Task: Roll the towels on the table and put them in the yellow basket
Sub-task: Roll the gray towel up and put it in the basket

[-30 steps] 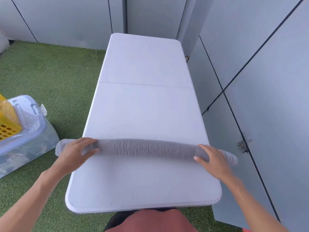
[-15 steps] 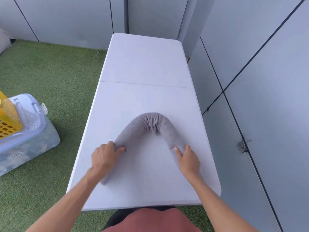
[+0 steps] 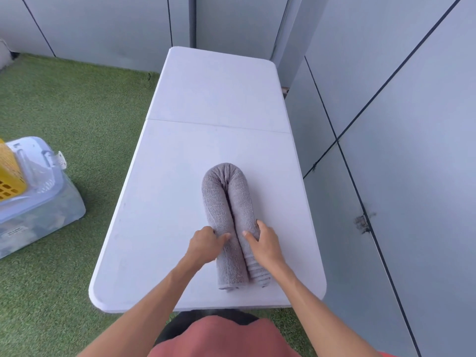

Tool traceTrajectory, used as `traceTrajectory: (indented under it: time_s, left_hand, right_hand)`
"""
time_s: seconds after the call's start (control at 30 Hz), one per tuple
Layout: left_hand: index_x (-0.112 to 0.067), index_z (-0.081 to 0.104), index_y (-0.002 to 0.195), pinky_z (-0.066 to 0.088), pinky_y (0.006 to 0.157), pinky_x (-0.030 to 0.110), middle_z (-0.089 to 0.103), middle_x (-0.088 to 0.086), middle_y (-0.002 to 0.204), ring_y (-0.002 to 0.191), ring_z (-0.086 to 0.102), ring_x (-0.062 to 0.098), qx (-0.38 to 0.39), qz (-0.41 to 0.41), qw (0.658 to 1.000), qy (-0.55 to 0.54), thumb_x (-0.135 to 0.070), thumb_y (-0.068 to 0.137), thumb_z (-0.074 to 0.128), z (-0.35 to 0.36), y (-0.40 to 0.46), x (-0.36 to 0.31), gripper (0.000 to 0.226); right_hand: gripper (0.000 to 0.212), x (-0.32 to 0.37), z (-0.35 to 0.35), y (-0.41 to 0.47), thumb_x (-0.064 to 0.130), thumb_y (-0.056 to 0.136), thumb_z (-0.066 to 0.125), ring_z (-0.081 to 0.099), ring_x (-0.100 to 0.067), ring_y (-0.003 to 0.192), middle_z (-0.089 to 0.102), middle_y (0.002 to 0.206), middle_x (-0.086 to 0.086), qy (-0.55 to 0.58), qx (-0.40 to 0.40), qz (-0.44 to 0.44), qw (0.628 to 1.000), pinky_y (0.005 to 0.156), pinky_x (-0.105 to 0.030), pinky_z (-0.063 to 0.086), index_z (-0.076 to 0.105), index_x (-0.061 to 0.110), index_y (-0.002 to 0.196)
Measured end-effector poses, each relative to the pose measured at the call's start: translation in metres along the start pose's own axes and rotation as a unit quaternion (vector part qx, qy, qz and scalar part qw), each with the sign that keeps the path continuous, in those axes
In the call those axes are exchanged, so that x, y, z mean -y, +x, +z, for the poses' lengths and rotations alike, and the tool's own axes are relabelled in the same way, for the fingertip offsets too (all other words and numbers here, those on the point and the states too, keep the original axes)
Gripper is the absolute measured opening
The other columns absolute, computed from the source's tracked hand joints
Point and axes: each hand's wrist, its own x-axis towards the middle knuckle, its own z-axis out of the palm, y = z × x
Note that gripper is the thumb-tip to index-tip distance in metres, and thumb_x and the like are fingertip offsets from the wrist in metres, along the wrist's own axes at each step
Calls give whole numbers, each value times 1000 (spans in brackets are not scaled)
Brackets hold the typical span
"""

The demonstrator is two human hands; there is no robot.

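A grey rolled towel [image 3: 226, 199] lies on the white folding table [image 3: 180, 202], bent double into a narrow U with its bend away from me and both ends at the near edge. My left hand [image 3: 206, 243] grips the left leg of the roll from outside, thumb on top. My right hand [image 3: 262, 240] grips the right leg the same way. The two legs lie side by side, touching. A corner of the yellow basket [image 3: 10, 176] shows at the far left edge, sitting on a clear bin.
A clear plastic storage bin [image 3: 43, 210] with a pale lid stands on the green artificial turf [image 3: 77, 119] left of the table. Grey wall panels [image 3: 399, 124] run close along the table's right side and behind it.
The long straight roll across the table has been folded in half. Both hands swept its ends inward and toward me until the two halves met side by side.
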Motion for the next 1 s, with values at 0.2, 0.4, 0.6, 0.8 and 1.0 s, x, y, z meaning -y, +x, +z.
traceTrajectory:
  time_s: [0.2,0.4,0.6,0.8,1.0]
  left_hand:
    - [1,59,98,59,78,39,67,16,94,74,68,24,105,-42,978,-176,-30,98,50,26,-9,-18,32]
    - [-5,60,99,49,64,24,64,8,90,78,61,19,116,-71,976,-171,-35,97,52,30,-12,-22,31]
    - [-4,64,102,39,63,25,71,1,94,85,53,21,101,-63,977,-177,-41,95,53,24,-12,-7,39]
    - [-10,63,111,46,79,30,66,7,109,98,60,24,-89,-39,989,-113,-42,96,51,-14,-13,42,37]
    - [-19,52,126,43,93,44,58,5,123,113,53,27,-251,-42,967,11,-43,97,47,-109,-26,156,38]
  right_hand:
    - [115,-19,-33,-11,76,63,62,42,-24,133,41,147,-1,-115,119,15,986,105,-46,37,12,21,151]
    - [145,-14,-13,-24,77,54,69,32,-32,129,24,146,-11,-250,97,12,963,93,-51,38,-15,9,149]
    - [121,-12,16,-27,67,64,67,47,-29,110,43,126,-9,-267,-48,4,963,82,-43,44,3,8,150]
    - [103,29,43,-16,47,66,68,51,-32,107,49,121,-10,-208,-29,-30,977,84,-41,47,14,11,147]
    - [101,128,128,-20,45,64,64,51,-30,113,50,122,-7,-182,15,-108,977,89,-41,47,16,15,148]
